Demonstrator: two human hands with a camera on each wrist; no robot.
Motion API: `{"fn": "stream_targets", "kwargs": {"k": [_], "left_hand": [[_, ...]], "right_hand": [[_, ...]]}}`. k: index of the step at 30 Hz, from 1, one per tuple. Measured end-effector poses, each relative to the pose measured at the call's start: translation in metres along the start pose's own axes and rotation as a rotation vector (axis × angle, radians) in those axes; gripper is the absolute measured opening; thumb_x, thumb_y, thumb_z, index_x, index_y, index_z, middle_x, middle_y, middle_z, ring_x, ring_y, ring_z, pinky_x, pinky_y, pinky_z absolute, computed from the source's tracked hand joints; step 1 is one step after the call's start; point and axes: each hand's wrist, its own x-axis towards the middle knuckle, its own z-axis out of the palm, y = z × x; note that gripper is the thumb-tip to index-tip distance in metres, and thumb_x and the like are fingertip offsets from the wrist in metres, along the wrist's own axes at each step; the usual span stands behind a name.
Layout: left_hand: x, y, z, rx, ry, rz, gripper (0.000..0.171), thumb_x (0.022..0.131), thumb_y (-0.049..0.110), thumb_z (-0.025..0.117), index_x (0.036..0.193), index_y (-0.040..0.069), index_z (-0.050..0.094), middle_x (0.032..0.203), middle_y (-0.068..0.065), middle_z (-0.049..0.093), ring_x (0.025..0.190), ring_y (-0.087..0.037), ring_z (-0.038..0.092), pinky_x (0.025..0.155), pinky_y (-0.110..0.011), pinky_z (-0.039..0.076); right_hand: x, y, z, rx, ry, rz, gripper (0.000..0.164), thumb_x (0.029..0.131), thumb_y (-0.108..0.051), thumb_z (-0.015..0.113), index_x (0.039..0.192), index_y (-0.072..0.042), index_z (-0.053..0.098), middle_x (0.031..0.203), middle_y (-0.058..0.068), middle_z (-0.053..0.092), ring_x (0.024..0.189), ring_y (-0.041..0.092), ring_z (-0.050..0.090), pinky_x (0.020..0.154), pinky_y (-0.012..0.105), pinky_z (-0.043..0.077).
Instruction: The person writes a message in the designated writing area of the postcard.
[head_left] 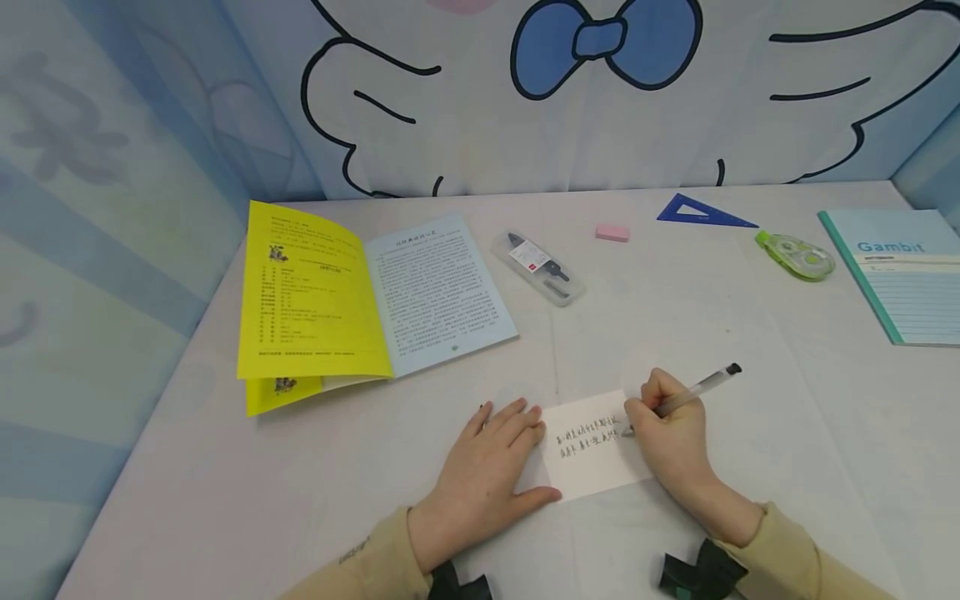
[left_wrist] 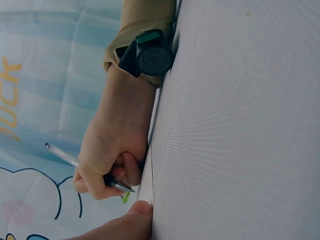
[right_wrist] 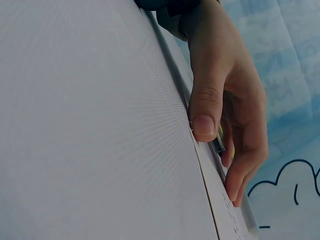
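Note:
My right hand (head_left: 677, 437) grips a clear-barrelled gel pen (head_left: 693, 392) with a dark end. The pen's tip sits at the right end of handwritten lines on a small white card (head_left: 592, 471). Two rows of writing run across the card's upper part. My left hand (head_left: 487, 475) lies spread, its fingertips and thumb at the card's left edge. In the left wrist view the right hand (left_wrist: 110, 145) pinches the pen (left_wrist: 117, 184), point down near the left thumb (left_wrist: 140, 207). The right wrist view shows the left thumb (right_wrist: 204, 125) resting on the card's edge.
An open booklet (head_left: 442, 292) with a yellow cover lies left. Beyond the card are a clear plastic case (head_left: 540, 268), a pink eraser (head_left: 612, 232), a blue set square (head_left: 705, 212) and a green correction tape (head_left: 798, 257). A Gambit notebook (head_left: 900, 283) lies far right.

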Motion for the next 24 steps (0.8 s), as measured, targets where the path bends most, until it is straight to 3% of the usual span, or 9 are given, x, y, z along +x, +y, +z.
{"fn": "stream_targets", "kwargs": {"k": [6, 11, 17, 21, 24], "left_hand": [[0.001, -0.001, 0.0, -0.034, -0.005, 0.0, 0.065, 0.079, 0.056, 0.062, 0.125, 0.012, 0.055, 0.137, 0.0, 0.048, 0.133, -0.018, 0.036, 0.111, -0.043, 0.026], [0.003, -0.004, -0.001, -0.164, 0.017, -0.012, 0.047, 0.082, 0.04, 0.067, 0.117, 0.01, 0.059, 0.126, -0.001, 0.056, 0.129, -0.017, 0.042, 0.11, -0.037, 0.029], [0.004, -0.014, 0.0, -0.367, 0.165, 0.003, 0.025, 0.085, 0.009, 0.065, 0.109, 0.011, 0.06, 0.111, 0.0, 0.063, 0.121, -0.016, 0.051, 0.109, -0.031, 0.032], [0.005, -0.019, 0.001, -0.462, 0.284, 0.052, 0.029, 0.083, -0.008, 0.06, 0.105, 0.009, 0.061, 0.109, -0.004, 0.065, 0.116, -0.016, 0.056, 0.109, -0.029, 0.032], [0.006, -0.02, -0.001, -0.469, 0.34, 0.044, 0.032, 0.08, -0.01, 0.061, 0.106, 0.009, 0.06, 0.11, -0.004, 0.064, 0.117, -0.017, 0.055, 0.109, -0.032, 0.032]], "right_hand": [[-0.001, -0.004, -0.001, 0.068, 0.019, 0.008, 0.031, 0.07, 0.019, 0.047, 0.057, -0.002, 0.029, 0.05, -0.005, 0.023, 0.05, 0.003, 0.024, 0.04, 0.023, 0.02], [-0.001, -0.007, -0.002, 0.111, 0.019, 0.104, 0.032, 0.076, 0.016, 0.05, 0.06, -0.002, 0.028, 0.048, -0.007, 0.024, 0.046, 0.001, 0.024, 0.038, 0.023, 0.02], [0.001, -0.013, -0.002, 0.198, 0.006, 0.201, 0.036, 0.084, 0.007, 0.054, 0.06, -0.006, 0.03, 0.048, -0.008, 0.03, 0.037, -0.002, 0.024, 0.032, 0.021, 0.017], [0.002, -0.015, -0.003, 0.19, -0.007, 0.208, 0.035, 0.086, 0.003, 0.054, 0.06, -0.006, 0.032, 0.048, -0.007, 0.03, 0.036, -0.002, 0.025, 0.031, 0.022, 0.018], [0.002, -0.016, -0.004, 0.173, -0.012, 0.208, 0.035, 0.086, 0.002, 0.054, 0.06, -0.006, 0.033, 0.048, -0.007, 0.03, 0.036, -0.001, 0.026, 0.031, 0.023, 0.018]]}}
